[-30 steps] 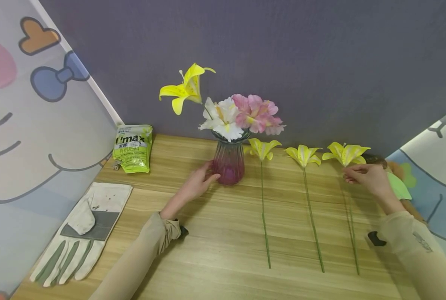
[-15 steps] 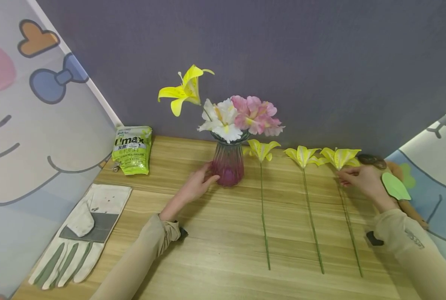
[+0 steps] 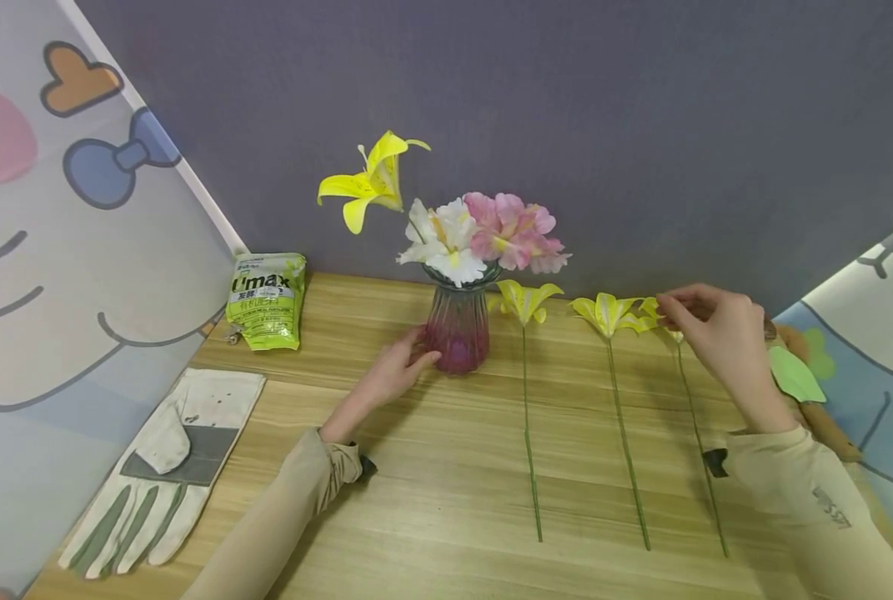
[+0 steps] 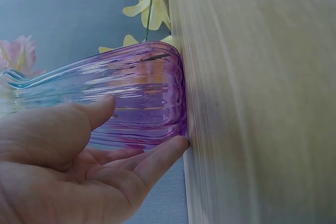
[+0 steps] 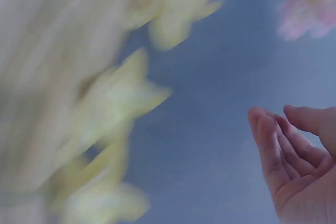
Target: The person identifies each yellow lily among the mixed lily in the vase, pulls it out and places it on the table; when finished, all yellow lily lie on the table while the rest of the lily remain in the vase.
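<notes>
My left hand (image 3: 389,375) holds the lower part of a ribbed glass vase (image 3: 457,329), thumb on one side and fingers on the other in the left wrist view. In the vase stand a yellow lily (image 3: 374,179), a white flower (image 3: 446,237) and a pink flower (image 3: 514,229). Three more artificial yellow lilies lie to its right: a near lily (image 3: 524,302), a middle lily (image 3: 609,315) and a far-right lily (image 3: 697,450). Over the far-right lily's bloom, partly hiding it, is my right hand (image 3: 724,342); nothing sits between its thumb and fingers in the right wrist view.
A green Umax bag (image 3: 268,304) stands at the back left, with a white and grey work glove (image 3: 168,467) in front. Near the right edge, a green leaf-shaped piece (image 3: 795,375) lies by brown objects. A grey wall (image 3: 604,125) rises behind the table.
My right hand shifted the far-right lily's bloom left beside the middle one, then let go of its stem and lifted. My left hand stays at the vase.
</notes>
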The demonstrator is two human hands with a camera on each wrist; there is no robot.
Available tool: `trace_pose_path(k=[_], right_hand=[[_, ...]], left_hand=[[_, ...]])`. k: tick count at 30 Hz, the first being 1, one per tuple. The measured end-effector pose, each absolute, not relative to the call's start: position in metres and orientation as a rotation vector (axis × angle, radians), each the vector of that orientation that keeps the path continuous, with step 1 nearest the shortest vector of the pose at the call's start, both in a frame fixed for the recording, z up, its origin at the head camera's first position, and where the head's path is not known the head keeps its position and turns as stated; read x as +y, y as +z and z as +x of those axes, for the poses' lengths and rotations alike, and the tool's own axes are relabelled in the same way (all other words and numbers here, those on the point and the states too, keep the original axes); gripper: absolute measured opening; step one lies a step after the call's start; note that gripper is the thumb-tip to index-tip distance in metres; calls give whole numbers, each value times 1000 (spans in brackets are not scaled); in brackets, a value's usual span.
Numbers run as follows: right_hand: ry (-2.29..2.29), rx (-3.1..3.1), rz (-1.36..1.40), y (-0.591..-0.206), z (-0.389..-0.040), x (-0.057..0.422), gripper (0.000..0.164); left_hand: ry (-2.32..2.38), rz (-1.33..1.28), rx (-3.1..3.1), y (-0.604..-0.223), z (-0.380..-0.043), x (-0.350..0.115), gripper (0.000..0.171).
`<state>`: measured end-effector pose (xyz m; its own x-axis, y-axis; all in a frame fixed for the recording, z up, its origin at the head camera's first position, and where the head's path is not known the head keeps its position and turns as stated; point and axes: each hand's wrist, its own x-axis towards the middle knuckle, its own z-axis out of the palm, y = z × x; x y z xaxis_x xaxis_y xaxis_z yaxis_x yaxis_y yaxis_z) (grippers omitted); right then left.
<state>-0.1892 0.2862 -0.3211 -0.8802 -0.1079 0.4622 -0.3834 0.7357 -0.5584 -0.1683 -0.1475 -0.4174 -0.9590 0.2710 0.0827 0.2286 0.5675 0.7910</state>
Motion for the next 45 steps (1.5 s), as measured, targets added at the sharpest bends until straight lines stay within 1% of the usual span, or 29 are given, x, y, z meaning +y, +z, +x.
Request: trace_pose_path(k=[5, 8, 13, 16, 29, 38, 45], right_hand=[[1256, -2368, 477, -283, -170, 226, 16], [1448, -2251, 573, -266, -162, 193, 14], [1653, -2080, 753, -255, -164, 143, 11], [1701, -2051, 792, -254, -168, 121, 12], [1693, -2120, 806, -244, -188, 69, 18], [1432, -2308, 925, -237, -207, 40, 21], [1356, -2383, 913, -235, -217, 30, 23]], left_hand=[[1364, 423, 2738, -417, -167, -148, 58], [1345, 424, 2751, -416, -167, -148, 58], [1331, 434, 2772, -415, -167, -148, 58], [1341, 437, 2767, -415, -166, -148, 57], [1377, 447, 2739, -417, -168, -147, 55], [1391, 472, 2744, -417, -168, -147, 54], [1393, 495, 2753, -418, -168, -148, 52]])
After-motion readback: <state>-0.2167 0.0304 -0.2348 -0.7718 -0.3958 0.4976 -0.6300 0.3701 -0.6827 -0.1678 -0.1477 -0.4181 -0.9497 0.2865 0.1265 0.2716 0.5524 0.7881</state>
